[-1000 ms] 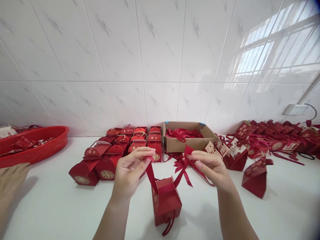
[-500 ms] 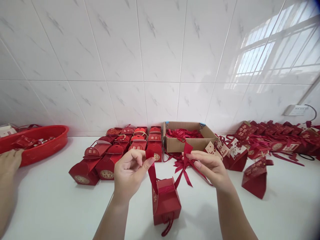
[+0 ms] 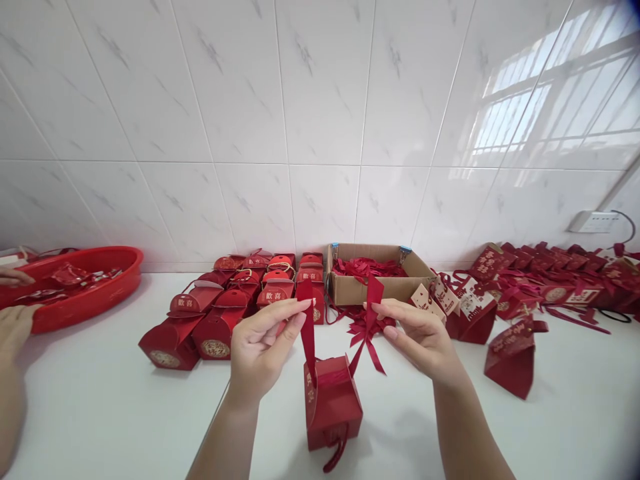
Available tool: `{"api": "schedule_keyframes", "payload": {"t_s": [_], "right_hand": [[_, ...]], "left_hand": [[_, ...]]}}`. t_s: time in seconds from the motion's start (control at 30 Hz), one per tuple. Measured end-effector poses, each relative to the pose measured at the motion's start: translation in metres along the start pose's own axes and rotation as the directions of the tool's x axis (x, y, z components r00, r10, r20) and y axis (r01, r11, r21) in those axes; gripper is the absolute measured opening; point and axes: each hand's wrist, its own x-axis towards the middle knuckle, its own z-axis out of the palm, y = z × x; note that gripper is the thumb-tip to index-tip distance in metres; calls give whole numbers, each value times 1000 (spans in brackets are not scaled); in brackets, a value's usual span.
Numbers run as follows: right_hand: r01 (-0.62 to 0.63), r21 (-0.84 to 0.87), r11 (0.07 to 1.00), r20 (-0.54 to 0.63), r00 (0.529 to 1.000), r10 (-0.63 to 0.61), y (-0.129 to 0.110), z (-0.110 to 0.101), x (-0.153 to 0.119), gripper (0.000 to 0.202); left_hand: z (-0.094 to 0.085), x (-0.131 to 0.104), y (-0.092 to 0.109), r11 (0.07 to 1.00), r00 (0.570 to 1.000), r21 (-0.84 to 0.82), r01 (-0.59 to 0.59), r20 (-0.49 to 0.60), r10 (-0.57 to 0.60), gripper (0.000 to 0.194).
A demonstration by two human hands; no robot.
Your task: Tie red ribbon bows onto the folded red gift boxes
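Observation:
A small red gift box [image 3: 332, 407] stands on the white counter in front of me, a dark red ribbon [image 3: 307, 330] rising from its top in two strands. My left hand [image 3: 263, 350] pinches the left strand above the box. My right hand [image 3: 417, 337] pinches the right strand [image 3: 373, 297], whose end sticks up past my fingers. Both strands are pulled up and apart. A ribbon loop hangs over the box's front.
Several finished red boxes [image 3: 225, 313] stand in rows behind my left hand. A cardboard box [image 3: 373, 283] of ribbons sits at the back, tagged flat boxes [image 3: 520, 290] to the right. Another person's hands [image 3: 15, 320] are at a red tray [image 3: 90, 290] on the left.
I have drawn both ribbon strands upward, and their ends now stand higher. The other person's hand has moved back to the red tray, and a second hand shows there.

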Motion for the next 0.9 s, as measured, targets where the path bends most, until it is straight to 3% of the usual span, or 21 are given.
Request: {"api": "schedule_keyframes", "payload": {"t_s": [0.3, 0.9], "right_hand": [[28, -11, 1000, 10, 1000, -28, -1, -2, 0, 39], [17, -24, 1000, -42, 999, -18, -6, -10, -1, 30]], "left_hand": [[-2, 1, 1, 991, 985, 67, -113, 139, 103, 44], [-2, -1, 2, 996, 983, 67, -56, 181, 43, 37]]}}
